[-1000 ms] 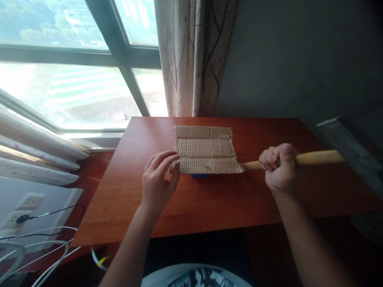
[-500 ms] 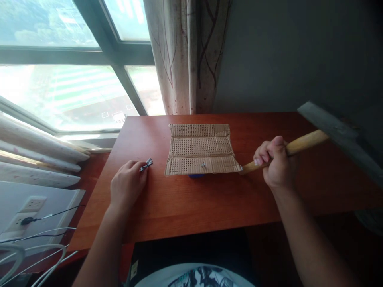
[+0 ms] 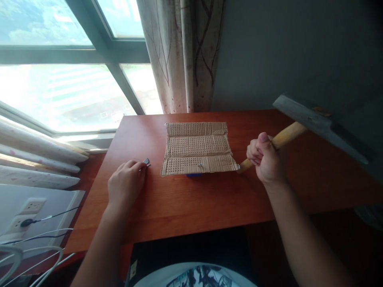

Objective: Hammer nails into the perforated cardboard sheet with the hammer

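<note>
My right hand is closed around the wooden handle of a hammer, its grey metal head raised at the upper right. The lower end of the handle comes close to the right front corner of a brown cardboard sheet, which is creased across and punched with rows of small holes. On the left of the table, my left hand pinches a small bunch of thin metal pieces, too small to name surely. Some small metal bits lie on the cardboard's front strip. Something blue shows beneath its front edge.
The reddish wooden table carries the cardboard. Behind it hang patterned curtains beside a grey wall. A window fills the left. Low at left are wall sockets with a black plug and white cables.
The hammer head has swung left and slightly down with my right hand. My left hand stays in place, and the metal pieces stick out a little less. The whole view has shifted slightly.
</note>
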The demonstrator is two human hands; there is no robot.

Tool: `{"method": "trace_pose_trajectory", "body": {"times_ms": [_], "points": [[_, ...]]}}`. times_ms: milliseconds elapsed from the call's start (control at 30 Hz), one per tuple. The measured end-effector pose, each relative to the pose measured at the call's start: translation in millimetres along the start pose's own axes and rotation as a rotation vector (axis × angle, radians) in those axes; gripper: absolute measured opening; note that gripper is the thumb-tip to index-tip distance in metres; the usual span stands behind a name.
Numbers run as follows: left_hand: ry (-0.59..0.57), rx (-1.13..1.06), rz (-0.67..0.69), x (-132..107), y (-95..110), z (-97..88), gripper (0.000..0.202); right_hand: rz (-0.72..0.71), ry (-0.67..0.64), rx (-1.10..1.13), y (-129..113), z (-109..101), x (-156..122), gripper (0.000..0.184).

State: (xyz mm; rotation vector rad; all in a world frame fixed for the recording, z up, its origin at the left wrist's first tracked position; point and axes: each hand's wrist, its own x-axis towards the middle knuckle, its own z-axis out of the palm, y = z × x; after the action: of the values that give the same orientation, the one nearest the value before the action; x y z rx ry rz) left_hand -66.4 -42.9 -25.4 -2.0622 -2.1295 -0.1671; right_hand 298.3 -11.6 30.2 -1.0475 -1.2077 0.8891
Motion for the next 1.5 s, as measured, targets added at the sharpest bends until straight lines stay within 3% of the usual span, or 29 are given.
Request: {"method": "trace_pose_trajectory", "body": {"times_ms": [167,300,367,567,667,733,867,1000,1500], "points": [[-0.082,0.0,0.011,-0.1,2.8,-7.9,0.031,0.011,-0.003,-0.07,0.1,-1.0,0.4,0.06],[-0.204,0.006,0.017,-1.2,5.5,-15.5,0.029,-0.044,-0.023,0.074,3.7,-3.3,-0.2,0.055],[-0.208,-0.073,0.006,-2.5,5.0,-17.1,0.026,-0.066,-0.032,0.155,6.3,-3.5,0.2,0.052],[0.021,-0.781,-0.126,-9.5,10.3,-32.5,0.022,-0.123,0.003,0.146,14.3,0.8,1.7,0.054],[0.131,-1.101,-0.195,-13.9,32.0,-50.9,0.022,-0.123,0.023,0.085,16.5,3.7,1.6,0.056],[0.184,-1.202,-0.143,-15.2,52.0,-61.2,0.02,-0.12,0.039,0.061,17.2,5.2,1.4,0.057],[0.222,-1.099,0.102,-9.8,88.8,-68.1,0.009,-0.124,0.061,0.066,18.0,6.4,0.8,0.056],[0.273,-1.025,0.216,0.5,107.8,-61.0,0.005,-0.117,0.065,0.085,18.4,6.4,-0.4,0.053],[0.191,-1.032,0.187,4.2,117.5,-41.7,0.006,-0.1,0.056,0.083,18.3,6.7,-0.6,0.055]]}}
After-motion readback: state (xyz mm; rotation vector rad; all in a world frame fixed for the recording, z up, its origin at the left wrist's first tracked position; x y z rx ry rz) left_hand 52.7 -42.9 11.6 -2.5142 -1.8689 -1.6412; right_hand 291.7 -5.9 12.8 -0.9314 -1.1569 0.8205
